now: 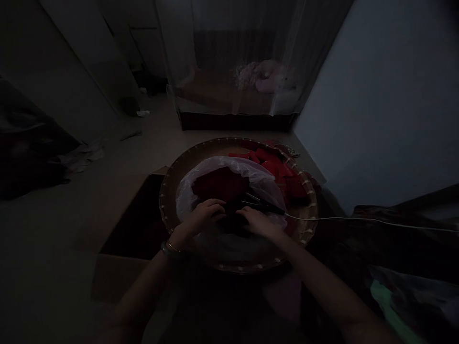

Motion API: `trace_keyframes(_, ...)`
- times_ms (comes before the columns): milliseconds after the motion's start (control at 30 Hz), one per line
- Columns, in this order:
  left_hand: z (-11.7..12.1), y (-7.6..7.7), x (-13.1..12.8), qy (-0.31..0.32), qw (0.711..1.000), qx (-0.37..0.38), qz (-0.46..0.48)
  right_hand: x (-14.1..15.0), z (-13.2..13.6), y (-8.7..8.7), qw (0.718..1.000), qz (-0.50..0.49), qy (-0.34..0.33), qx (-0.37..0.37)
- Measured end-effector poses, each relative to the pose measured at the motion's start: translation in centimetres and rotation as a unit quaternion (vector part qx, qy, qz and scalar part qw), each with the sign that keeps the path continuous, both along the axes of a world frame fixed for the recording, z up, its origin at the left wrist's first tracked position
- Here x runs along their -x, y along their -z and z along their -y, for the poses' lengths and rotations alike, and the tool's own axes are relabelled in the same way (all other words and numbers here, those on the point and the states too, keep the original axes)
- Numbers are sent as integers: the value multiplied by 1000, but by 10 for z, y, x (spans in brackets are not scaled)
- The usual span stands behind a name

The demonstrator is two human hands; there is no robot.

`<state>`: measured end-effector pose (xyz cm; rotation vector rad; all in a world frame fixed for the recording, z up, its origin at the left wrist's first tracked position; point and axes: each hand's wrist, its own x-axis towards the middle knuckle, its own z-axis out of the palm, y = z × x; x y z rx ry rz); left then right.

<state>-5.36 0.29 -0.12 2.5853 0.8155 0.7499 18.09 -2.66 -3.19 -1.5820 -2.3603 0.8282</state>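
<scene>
A dark piece [234, 224], its detail lost in shadow, lies near the middle of a round woven tray [162, 197], between the left hand [208, 213] and right hand [258, 222]. Their fingers curl, the hands apart; I cannot tell whether either grips. Best to keep the right clear of the corded tool [269, 206] just beyond. Pale plastic [233, 165] rings a dark red pile [221, 184]. Red pieces [274, 167] crowd the far right edge; the far left has bare room.
</scene>
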Motion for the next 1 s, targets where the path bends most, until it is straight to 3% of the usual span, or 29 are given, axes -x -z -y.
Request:
trace_keyframes(133, 2, -2, -1, 1, 1000, -1, -10, 15, 6, 8, 996, 85, 9, -13)
trace_keyframes(333, -3, -2, 6, -24, 999, 4, -30, 31, 0, 4, 994, 102, 15, -33)
trace_keyframes(667, -6, -5, 10, -15, 999, -4, -49, 21, -13, 17, 999, 0, 25, -48)
trace_keyframes(867, -3, -7, 5, -12, 999, -20, -44, 5, -19, 18, 981, -154, 112, -33)
trace_keyframes(1000, -2, -9, 2, -3, 999, -29, -30, -1, -19, 20, 972, -195, 128, -4)
